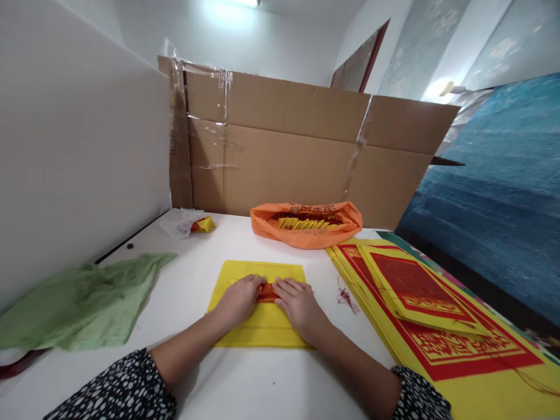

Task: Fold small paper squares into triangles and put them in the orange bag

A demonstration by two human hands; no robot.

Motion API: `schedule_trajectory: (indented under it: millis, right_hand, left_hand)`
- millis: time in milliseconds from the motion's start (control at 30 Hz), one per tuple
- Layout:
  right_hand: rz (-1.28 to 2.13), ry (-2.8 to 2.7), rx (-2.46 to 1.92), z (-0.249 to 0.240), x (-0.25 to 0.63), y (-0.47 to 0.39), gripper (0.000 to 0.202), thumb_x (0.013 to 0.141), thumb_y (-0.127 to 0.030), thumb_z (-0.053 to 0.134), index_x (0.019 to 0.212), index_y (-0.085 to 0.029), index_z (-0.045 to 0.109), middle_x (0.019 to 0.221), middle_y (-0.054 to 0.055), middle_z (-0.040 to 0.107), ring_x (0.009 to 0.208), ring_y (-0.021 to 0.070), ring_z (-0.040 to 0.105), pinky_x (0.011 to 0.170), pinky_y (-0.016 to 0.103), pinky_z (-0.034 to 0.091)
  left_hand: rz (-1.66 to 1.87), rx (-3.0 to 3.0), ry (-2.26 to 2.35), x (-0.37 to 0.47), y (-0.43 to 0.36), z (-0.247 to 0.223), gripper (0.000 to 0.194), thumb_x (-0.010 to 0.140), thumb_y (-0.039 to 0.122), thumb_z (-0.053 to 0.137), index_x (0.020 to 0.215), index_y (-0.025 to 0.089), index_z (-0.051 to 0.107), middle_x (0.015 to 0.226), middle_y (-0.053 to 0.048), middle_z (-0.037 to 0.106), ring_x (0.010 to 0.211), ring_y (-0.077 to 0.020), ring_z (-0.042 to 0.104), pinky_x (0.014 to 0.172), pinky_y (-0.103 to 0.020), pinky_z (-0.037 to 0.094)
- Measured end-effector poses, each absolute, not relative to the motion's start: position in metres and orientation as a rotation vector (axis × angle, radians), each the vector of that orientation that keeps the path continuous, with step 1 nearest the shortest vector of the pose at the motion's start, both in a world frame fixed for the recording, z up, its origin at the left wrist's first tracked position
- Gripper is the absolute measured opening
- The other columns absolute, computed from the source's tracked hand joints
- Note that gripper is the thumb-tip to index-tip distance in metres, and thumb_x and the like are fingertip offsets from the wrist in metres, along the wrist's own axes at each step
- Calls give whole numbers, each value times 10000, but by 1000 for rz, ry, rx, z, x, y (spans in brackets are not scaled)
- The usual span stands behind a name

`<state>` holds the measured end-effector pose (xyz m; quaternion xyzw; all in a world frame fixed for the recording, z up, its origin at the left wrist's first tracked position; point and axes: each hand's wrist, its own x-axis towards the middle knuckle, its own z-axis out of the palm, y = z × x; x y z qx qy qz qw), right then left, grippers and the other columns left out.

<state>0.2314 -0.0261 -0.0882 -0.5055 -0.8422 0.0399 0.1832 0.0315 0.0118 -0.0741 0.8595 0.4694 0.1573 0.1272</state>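
At lower centre of my view, the left hand (240, 298) and right hand (299, 304) rest bent fingers at either end of an orange-red strip (267, 293) on the yellow sheet (262, 336), whether pinching I can't tell; it seems light, soft, best held by its ends.
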Motion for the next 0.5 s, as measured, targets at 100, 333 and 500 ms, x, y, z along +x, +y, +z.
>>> schedule_trajectory:
  millis: [100, 333, 500]
  right_hand:
    - [191, -2425, -1489, -88, 228, -30, 441, 999, -363, 390, 1428, -266, 429, 1476, 70, 425, 1363, 299, 366, 1054, 530, 318]
    - [515, -2584, -1455, -75, 231, -44, 817, 852, -694, 458, 1516, -344, 138, 1586, 116, -63, 1409, 453, -115, 1046, 732, 38]
    - [784, -2668, -1379, -62, 239, -40, 751, 840, -743, 407, 1481, -460, 138, 1555, 9, -247, 1357, 432, -282, 1024, 716, -112]
  left_hand:
    - [434, 2575, 1364, 29, 11, -72, 315, 965, 239, 380, 1146, 206, 635, 923, -84, 575, 805, -230, 579, 716, -328, 436]
    - [293, 2604, 946, -1, 34, -56, 431, 872, 425, 589, 1268, 260, 616, 898, -60, 488, 850, -228, 492, 796, -332, 434]
    - [120, 2463, 849, -6, 52, -38, 548, 782, 451, 675, 1296, 288, 578, 907, -22, 465, 884, -219, 503, 861, -326, 442]
